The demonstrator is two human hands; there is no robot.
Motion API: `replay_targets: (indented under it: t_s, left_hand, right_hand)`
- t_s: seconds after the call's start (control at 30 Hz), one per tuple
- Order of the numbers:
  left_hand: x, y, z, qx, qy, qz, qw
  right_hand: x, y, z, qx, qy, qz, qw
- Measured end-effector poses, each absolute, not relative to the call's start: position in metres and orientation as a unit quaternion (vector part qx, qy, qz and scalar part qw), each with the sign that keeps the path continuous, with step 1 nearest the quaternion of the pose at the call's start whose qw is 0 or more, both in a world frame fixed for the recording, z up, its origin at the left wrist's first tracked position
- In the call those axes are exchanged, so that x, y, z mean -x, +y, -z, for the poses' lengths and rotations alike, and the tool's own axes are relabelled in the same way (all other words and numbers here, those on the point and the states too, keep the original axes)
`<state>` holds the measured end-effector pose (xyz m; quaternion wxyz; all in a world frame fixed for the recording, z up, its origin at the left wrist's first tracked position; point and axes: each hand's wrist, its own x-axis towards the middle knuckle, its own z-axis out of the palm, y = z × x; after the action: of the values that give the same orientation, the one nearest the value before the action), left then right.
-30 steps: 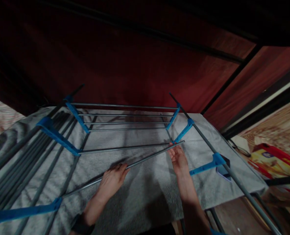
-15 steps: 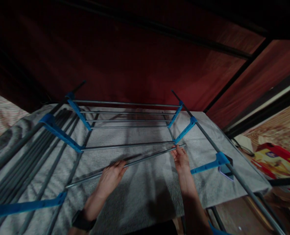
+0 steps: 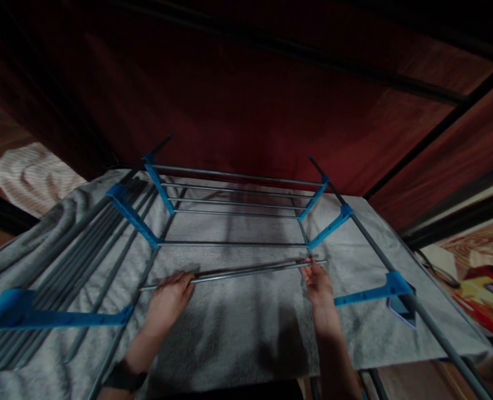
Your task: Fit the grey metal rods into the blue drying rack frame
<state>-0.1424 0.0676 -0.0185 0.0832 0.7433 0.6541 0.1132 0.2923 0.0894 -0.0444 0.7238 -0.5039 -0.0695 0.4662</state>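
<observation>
Five rods (image 3: 234, 244) spanned brackets (image 3: 328, 228), twelve o'clock | sixth rod (image 3: 246, 272) unfitted: left hand (image 3: 169, 300) wrapped it, right hand (image 3: 318, 283) pinched it | spares (image 3: 86, 250) lay nine o'clock

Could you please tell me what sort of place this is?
Probably a room in a home, though I cannot tell which: a soft grey blanket is spread under the metal rods, what looks like a phone lies on it, and a striped cloth is at far left.

A striped cloth (image 3: 34, 178) lies far left, a red-and-yellow packet (image 3: 486, 297) far right.
</observation>
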Motion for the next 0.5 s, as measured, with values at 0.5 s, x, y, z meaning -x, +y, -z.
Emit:
replay_targets:
  t_s: [0.5]
  left_hand:
    - [0.148, 0.056, 0.017, -0.583, 0.742, -0.328, 0.042]
  right_hand:
    - [-0.343, 0.095, 0.094, 0.579, -0.097, -0.460, 0.666]
